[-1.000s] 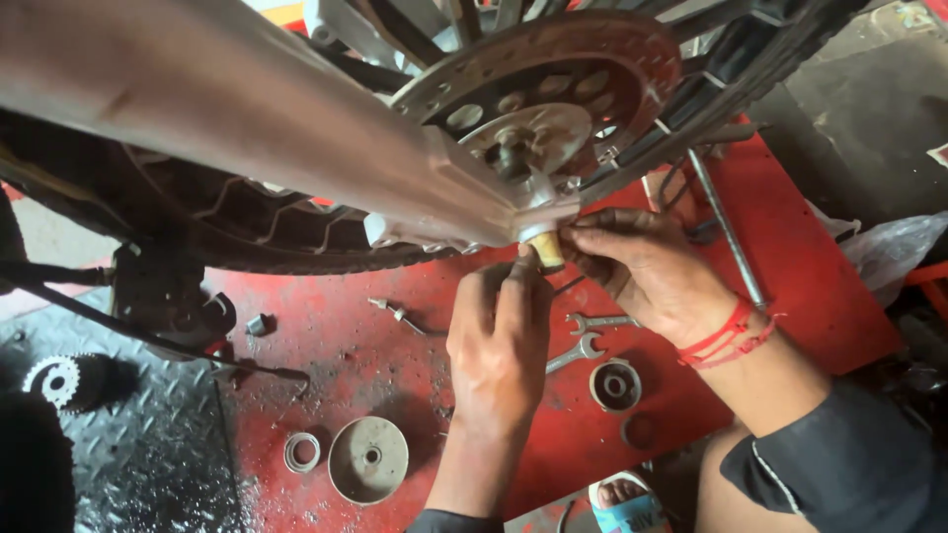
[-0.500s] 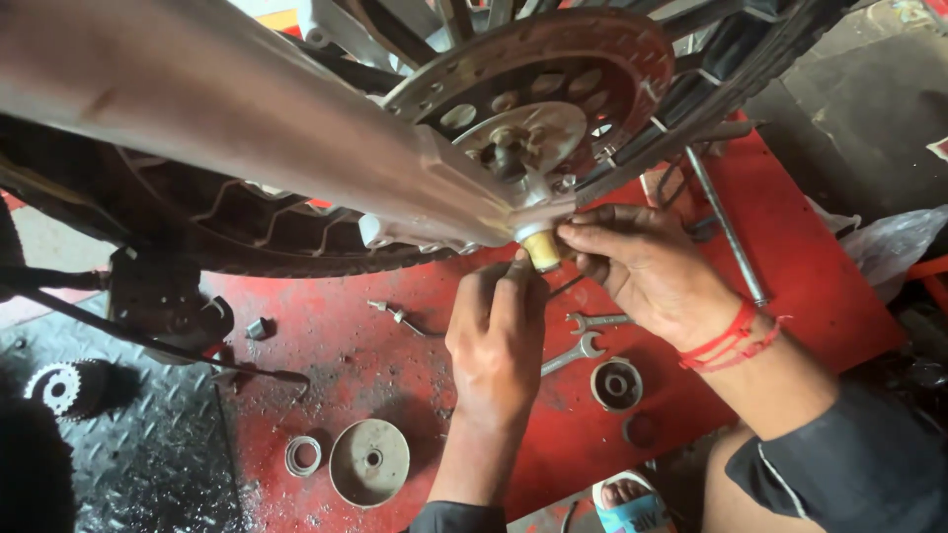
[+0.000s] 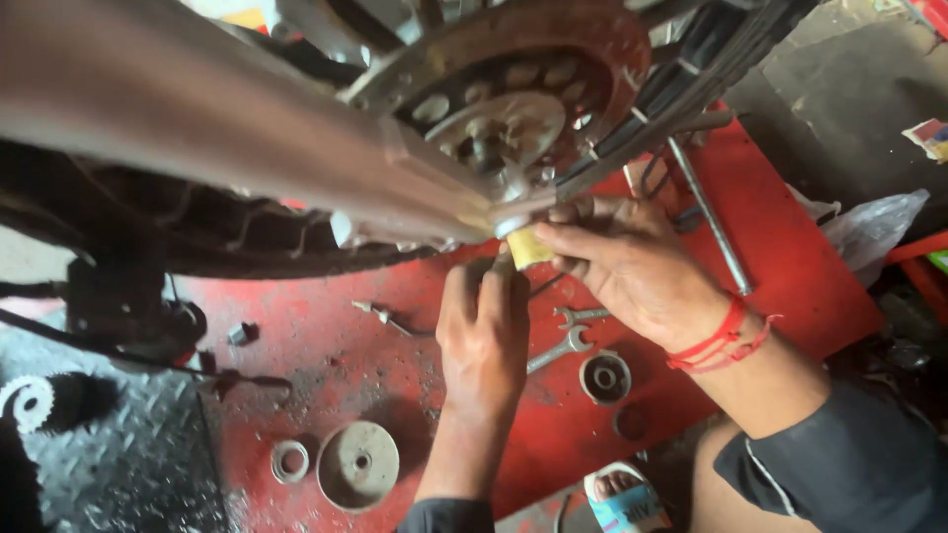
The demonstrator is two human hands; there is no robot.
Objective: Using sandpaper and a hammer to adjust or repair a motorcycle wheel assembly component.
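A small yellow piece (image 3: pixel 528 247) is pinched at the axle end (image 3: pixel 509 222) by the right hand (image 3: pixel 632 266), grip closed; it is steadied from beneath by the left hand (image 3: pixel 484 331), whose grip cannot be told.

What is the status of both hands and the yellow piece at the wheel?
Left hand fingertips up at yellow piece. Right hand grip on it, under the wheel hub. Wrenches lie loose on red platform below.
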